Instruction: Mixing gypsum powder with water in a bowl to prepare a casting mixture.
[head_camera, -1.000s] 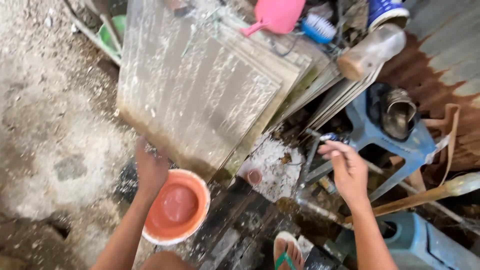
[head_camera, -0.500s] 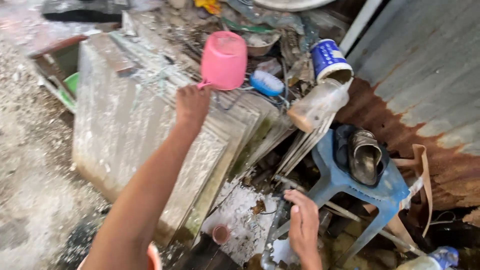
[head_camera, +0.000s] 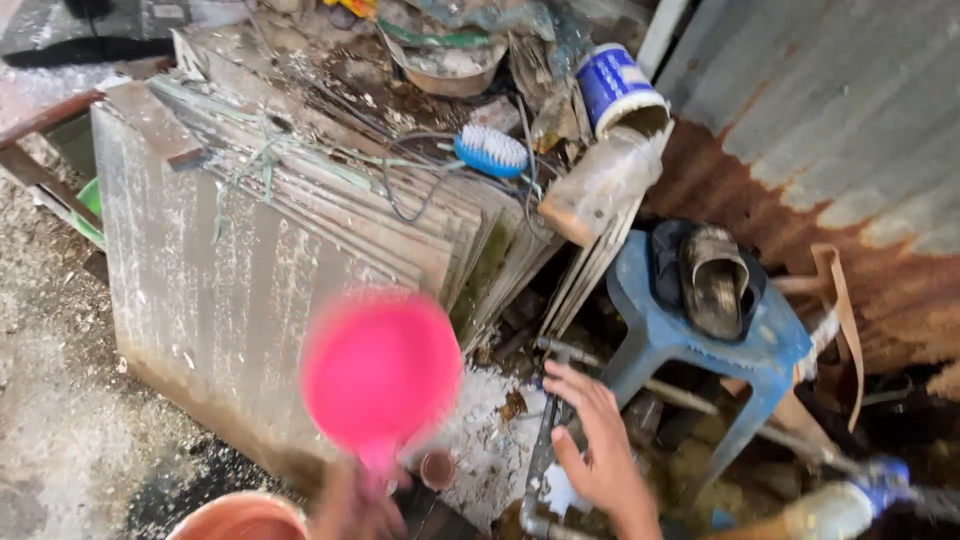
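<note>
Left hand (head_camera: 352, 503) low at the bottom edge of the view, fist closed around the handle of a pink plastic dipper (head_camera: 381, 368), and the bowl is up, blurred, its round underside turned toward the camera. Gripped at the very end of the handle like that, the bowl swings free of the fingers. It hangs in front of the lower corner of the stack of grey sheets (head_camera: 250, 260) that lean tilted against the clutter behind, not touching them as far as the blur lets me tell.

Right hand (head_camera: 597, 440) now: fingers spread, palm down, resting on a grey metal pipe (head_camera: 545, 440) that runs up from the bottom edge toward the stool. Whether it grips the pipe or only leans on it, I cannot tell; it reads as a brace for balance.

Just below the dipper, the rim of an orange basin (head_camera: 240, 518) peeks in at the bottom edge, close beside the left hand. A small reddish cup (head_camera: 437, 468) sits on the ground between the two hands.

Outward: a blue plastic stool (head_camera: 700, 350) stands right of the pipe with a worn sandal (head_camera: 714, 280) lying on its seat. Above it, a blue-and-white can (head_camera: 618, 88) tips over a dusty clear jug (head_camera: 600, 185). A blue scrub brush (head_camera: 492, 150) lies on top of the sheets, a loop of wire beside it. Rusty corrugated wall (head_camera: 830, 130) closes the right side. It's crowded: the pipe, the stool legs and scattered debris all hem in the ground between the hands.
</note>
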